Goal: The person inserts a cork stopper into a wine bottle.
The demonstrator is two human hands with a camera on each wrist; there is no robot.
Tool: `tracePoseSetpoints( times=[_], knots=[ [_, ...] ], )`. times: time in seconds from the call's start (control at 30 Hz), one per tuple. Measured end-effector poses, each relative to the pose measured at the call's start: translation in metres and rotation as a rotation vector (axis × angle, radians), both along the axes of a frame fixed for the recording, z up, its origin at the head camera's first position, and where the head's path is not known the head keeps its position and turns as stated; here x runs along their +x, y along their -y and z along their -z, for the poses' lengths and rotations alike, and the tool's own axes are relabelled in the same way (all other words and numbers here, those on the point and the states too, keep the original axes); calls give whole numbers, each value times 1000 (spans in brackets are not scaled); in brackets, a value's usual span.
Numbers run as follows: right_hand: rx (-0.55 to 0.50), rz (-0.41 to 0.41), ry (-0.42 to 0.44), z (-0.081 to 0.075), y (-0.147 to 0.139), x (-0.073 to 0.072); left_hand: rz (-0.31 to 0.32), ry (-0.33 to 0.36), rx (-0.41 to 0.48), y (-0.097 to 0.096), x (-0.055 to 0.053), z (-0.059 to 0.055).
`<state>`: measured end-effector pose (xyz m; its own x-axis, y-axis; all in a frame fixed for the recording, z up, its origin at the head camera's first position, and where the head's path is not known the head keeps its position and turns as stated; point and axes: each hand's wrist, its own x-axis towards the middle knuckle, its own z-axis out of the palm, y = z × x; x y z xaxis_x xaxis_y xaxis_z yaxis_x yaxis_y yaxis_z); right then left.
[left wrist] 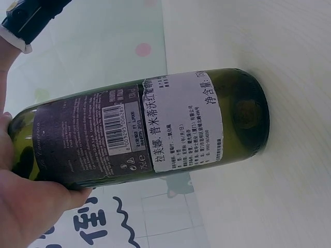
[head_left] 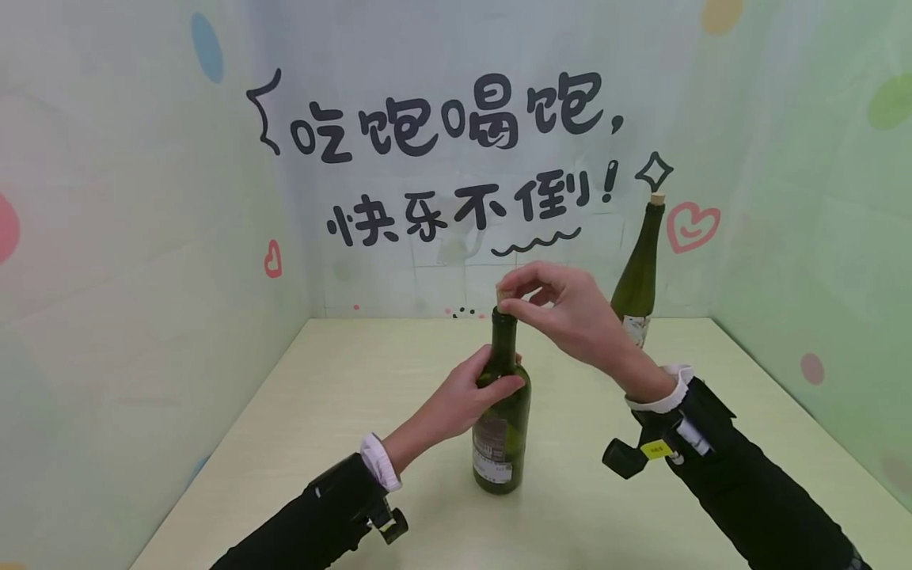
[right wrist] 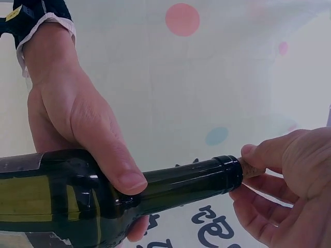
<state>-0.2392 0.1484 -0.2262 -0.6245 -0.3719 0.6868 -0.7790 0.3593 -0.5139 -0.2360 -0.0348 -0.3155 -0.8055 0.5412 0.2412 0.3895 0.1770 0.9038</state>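
Note:
A dark green wine bottle [head_left: 502, 427] stands upright on the table, its back labels turned toward me. My left hand [head_left: 466, 396] grips it around the shoulder, just below the neck. A cork [right wrist: 250, 168] sits at the bottle's mouth, partly sticking out. Thumb and fingers of my right hand [head_left: 563, 313] pinch this cork from above. In the left wrist view the bottle's dark label [left wrist: 88, 137] and white label [left wrist: 183, 124] show clearly. How deep the cork reaches into the neck is hard to tell.
Behind my right hand, at the back right of the pale table [head_left: 370, 380], stands a second green bottle [head_left: 640, 269] with a cork [head_left: 657, 199] in its top. Walls with printed writing and coloured spots enclose the table at the back and both sides.

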Motion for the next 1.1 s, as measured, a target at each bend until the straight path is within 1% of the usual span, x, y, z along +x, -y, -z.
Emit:
tracePoseSetpoints(
  times=[0.27,0.5,0.7,0.9,1.1],
  knots=[
    [-13,-10,19,3,-1,-1,-4,-9,-7,-1,0,0],
    [-16,-11,6,4,0,0,-15,-32,-9,-1,-21,23],
    [-2,-11,-27,5,0,0,-7,-31,1,-1,-21,24],
    [14,-10,-24,2,-1,1,6,-30,11,-1,-21,25],
    [29,0,-37,-1,-1,2,4,-32,3,-2,-21,22]
  ],
)
